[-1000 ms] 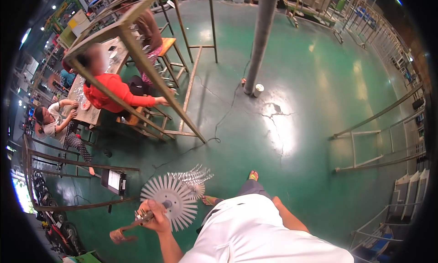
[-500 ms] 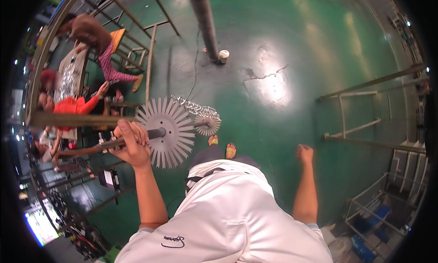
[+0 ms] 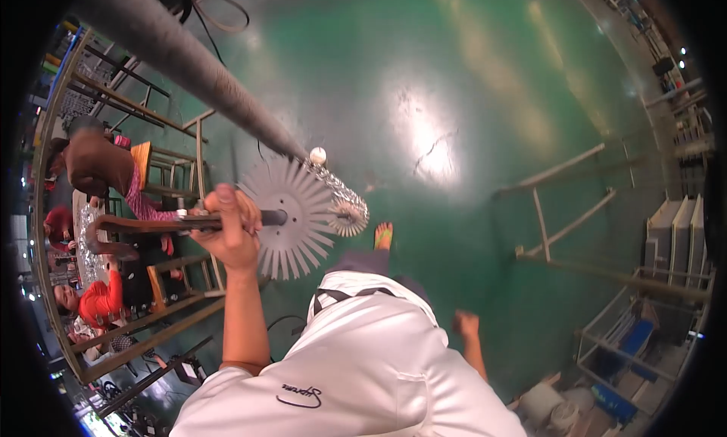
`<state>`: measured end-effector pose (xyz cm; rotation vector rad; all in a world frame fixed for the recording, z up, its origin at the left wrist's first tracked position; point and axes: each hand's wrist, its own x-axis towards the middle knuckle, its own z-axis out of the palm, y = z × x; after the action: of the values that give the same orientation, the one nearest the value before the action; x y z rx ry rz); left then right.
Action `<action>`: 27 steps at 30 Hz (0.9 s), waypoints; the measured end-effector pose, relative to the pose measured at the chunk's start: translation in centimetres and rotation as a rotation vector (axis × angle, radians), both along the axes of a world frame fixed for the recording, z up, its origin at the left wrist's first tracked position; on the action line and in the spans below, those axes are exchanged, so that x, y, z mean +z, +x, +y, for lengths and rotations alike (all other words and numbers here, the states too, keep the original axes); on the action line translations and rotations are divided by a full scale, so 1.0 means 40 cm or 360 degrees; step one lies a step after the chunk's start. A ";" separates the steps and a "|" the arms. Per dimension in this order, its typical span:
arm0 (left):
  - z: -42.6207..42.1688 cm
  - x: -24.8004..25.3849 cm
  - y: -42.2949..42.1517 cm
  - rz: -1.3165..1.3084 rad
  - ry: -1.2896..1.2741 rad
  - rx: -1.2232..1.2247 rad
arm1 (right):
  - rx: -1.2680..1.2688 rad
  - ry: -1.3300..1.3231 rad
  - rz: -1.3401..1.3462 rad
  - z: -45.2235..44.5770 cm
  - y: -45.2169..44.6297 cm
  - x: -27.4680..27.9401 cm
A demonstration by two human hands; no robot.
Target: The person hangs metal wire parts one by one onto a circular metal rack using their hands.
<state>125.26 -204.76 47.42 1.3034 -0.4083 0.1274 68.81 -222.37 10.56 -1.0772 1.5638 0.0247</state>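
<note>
My left hand (image 3: 231, 229) is wrapped round a metal rod with a rusty bent hook end (image 3: 113, 229). On the rod, just beyond my fingers, stands a grey slotted metal disc (image 3: 291, 225). Farther along is a smaller toothed disc (image 3: 348, 219), and shiny metal pieces (image 3: 333, 181) are strung between the two. My right hand (image 3: 466, 323) hangs low beside my body, small and blurred; its fingers cannot be made out clearly.
A thick grey pole (image 3: 219, 88) rises at the upper left, with a white cup (image 3: 318, 156) near its base. People sit or lean at a worktable (image 3: 83, 232) behind metal frames on the left. Another metal frame (image 3: 545, 225) stands right; sacks (image 3: 541, 399) lie lower right.
The view has moved forward along the floor, and the pole looks closer. The loaded rod stays in my left hand. My right hand came into view and has since swung lower.
</note>
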 end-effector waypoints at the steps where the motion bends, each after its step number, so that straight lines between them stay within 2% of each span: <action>1: -0.055 -0.010 0.045 0.0014 -0.0043 -0.0025 | 0.0288 -0.0170 -0.0086 0.003 -0.031 -0.012; 3: -0.161 -0.031 0.127 0.0055 -0.0022 -0.0031 | -0.0235 0.0180 0.0295 0.029 -0.063 -0.054; 4: -0.210 -0.038 0.169 0.0085 0.0000 -0.0033 | -0.0440 0.0336 0.0232 0.035 -0.085 -0.071; 6: -0.304 -0.049 0.254 0.0038 0.0109 -0.0032 | -0.0497 0.0412 0.0278 -0.023 0.009 -0.061; 11: -0.595 -0.042 0.489 0.0056 0.0220 0.0085 | -0.0218 0.0406 0.0172 -0.365 0.397 -0.093; 13: -0.659 -0.058 0.590 -0.0070 0.0350 0.0125 | -0.0050 0.0357 0.0125 -0.539 0.572 -0.107; 15: -0.738 -0.100 0.714 -0.0112 0.0332 0.0209 | 0.0132 0.0300 0.0103 -0.738 0.741 -0.103; 21: -0.908 -0.061 1.101 -0.0144 0.0209 0.0535 | 0.0547 -0.0105 0.0109 -1.417 1.278 -0.082; 25: -0.939 -0.062 1.356 -0.0098 0.0147 0.0732 | 0.0680 -0.0403 0.0345 -1.843 1.676 -0.128; 26: -0.944 -0.058 1.435 -0.0074 0.0133 0.0765 | 0.0713 -0.0469 0.0300 -1.901 1.868 -0.028; 27: -0.950 -0.057 1.504 -0.0059 0.0120 0.0798 | 0.0739 -0.0509 0.0244 -1.968 2.016 0.008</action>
<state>185.42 -242.74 45.12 1.4588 -0.1104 0.5615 149.45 -301.10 10.87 -1.7102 1.4491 0.1814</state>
